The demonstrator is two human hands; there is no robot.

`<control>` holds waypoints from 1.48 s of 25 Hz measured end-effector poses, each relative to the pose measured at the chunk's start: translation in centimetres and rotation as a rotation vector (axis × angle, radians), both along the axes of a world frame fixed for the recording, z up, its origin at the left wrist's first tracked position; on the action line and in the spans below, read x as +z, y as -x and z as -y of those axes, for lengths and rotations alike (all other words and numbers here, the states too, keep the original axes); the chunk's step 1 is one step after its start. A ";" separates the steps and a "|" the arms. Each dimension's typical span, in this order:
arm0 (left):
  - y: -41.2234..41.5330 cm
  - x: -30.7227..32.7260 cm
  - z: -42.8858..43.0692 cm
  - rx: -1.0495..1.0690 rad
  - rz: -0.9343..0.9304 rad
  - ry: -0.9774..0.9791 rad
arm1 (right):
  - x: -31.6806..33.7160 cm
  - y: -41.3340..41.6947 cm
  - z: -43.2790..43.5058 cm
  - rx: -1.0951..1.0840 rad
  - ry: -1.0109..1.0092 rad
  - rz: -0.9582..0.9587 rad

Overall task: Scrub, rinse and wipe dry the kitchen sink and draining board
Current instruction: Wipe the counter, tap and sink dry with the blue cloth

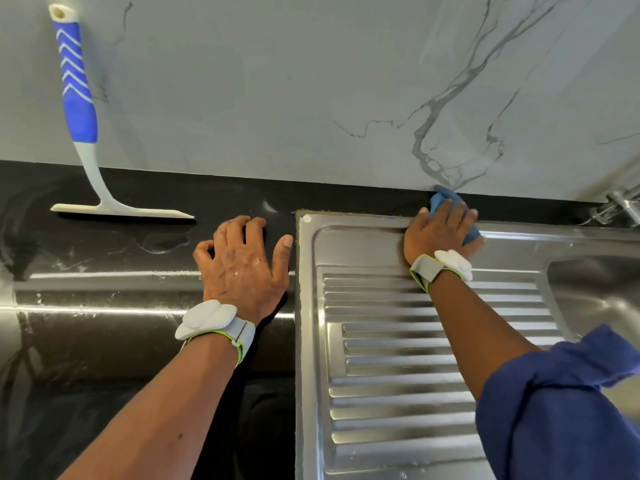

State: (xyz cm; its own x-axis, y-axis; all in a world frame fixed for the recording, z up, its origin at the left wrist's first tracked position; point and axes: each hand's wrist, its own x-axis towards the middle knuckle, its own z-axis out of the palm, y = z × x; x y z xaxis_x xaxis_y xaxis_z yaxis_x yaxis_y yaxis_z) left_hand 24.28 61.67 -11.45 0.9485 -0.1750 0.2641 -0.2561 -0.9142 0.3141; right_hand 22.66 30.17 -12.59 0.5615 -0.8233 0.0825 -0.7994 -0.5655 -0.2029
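Presses blue cloth (446, 199) onto the back rim of the draining board (415, 341) with the right hand (441, 237), fingers (450, 213) laid close together over it, just beside the wall (277, 98). Braces left hand (242, 268) on the counter (104, 334), fingers arched and spread, pinching nothing.

Likely risks from here:
- skipping the ribbed channels and leaving streaks;
- pushing water over the rim onto the counter;
- slipping on the wet, glossy top under the bracing hand.

Shows dark polished counter with smears, marbled wall behind, squeegee (78, 112) leaning well to the left, sink bowl (595, 292) and tap (620, 202) at right.
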 end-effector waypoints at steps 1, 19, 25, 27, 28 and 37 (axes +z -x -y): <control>0.0 0.1 0.1 0.006 -0.004 0.000 | 0.1 0.3 -0.4 -0.088 -0.047 0.003; 0.2 0.8 0.0 -0.122 -0.083 0.001 | -0.5 3.7 -12.1 0.354 0.051 -0.138; 0.5 1.2 0.2 -0.197 -0.079 0.021 | -0.2 2.8 -15.5 0.428 0.042 -0.139; 0.5 1.2 0.1 -0.207 -0.070 0.034 | -0.1 3.0 -16.4 0.536 0.031 -0.127; 0.5 1.1 0.2 -0.208 -0.066 0.040 | 0.1 3.2 -16.7 0.598 0.017 -0.109; 0.3 0.8 0.3 -0.228 -0.075 0.077 | 0.5 3.8 -17.2 0.647 -0.231 0.254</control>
State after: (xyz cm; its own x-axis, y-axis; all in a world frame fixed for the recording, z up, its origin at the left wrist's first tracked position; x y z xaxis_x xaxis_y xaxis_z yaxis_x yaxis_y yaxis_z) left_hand 24.00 61.38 -10.69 0.9043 -0.3683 0.2158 -0.4262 -0.8081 0.4066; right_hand 18.84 47.41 -12.13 0.9279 -0.3457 0.1394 -0.2322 -0.8287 -0.5092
